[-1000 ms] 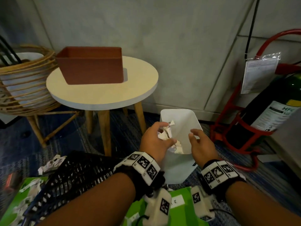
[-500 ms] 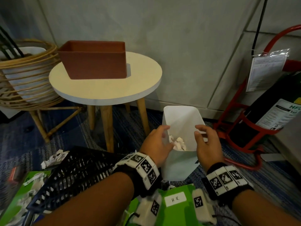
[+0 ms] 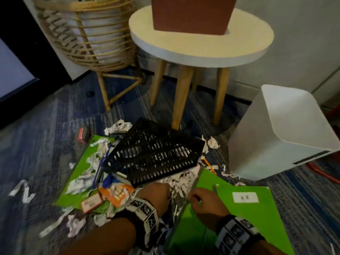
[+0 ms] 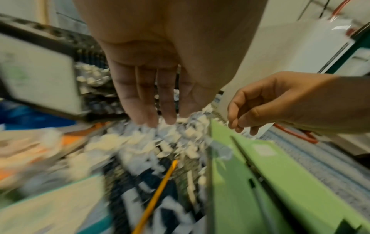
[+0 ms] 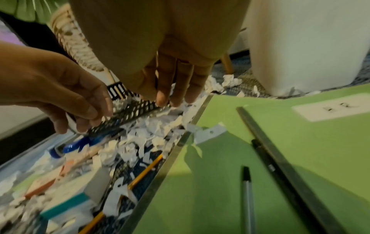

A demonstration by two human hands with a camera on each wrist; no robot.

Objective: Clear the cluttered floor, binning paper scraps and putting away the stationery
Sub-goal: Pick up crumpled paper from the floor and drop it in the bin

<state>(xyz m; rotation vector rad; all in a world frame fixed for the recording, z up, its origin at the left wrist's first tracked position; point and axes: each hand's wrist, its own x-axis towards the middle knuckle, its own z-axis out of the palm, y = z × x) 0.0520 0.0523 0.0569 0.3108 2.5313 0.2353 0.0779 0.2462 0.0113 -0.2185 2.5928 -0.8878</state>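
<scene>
Reaching down over the clutter, the left hand (image 3: 156, 194) has its fingers (image 4: 140, 101) straight and pointing into a heap of torn white paper scraps (image 4: 170, 139), the tips at or just above the pieces; it holds nothing. Just to its right, the right hand (image 3: 206, 207) hangs with loosely curled fingers (image 5: 176, 88) over the same heap, also holding nothing, near the edge of a bright green folder with a white label (image 3: 257, 208). On that folder, below the right hand, lie a long dark ruler-like strip (image 5: 280, 158) and a grey pen with a black cap (image 5: 247, 190).

Directly beyond both hands, a black perforated plastic tray (image 3: 152, 155) sits tilted on top of the scraps. Left of the left hand lie an orange printed card (image 3: 117, 194), a blue pen (image 5: 78, 145) and another green folder (image 3: 81, 162) strewn with crumpled paper. A yellow pencil (image 4: 156, 193) lies on the carpet beneath the left wrist.

Further right and beyond the right hand stands a white plastic bin (image 3: 279, 133) on the blue patterned carpet (image 3: 36, 140), well apart from both hands. Behind the tray stands a round white side table with wooden legs (image 3: 202, 50) bearing a brown rectangular box (image 3: 191, 13), with a rattan basket on a stand (image 3: 88, 39) to its left.
</scene>
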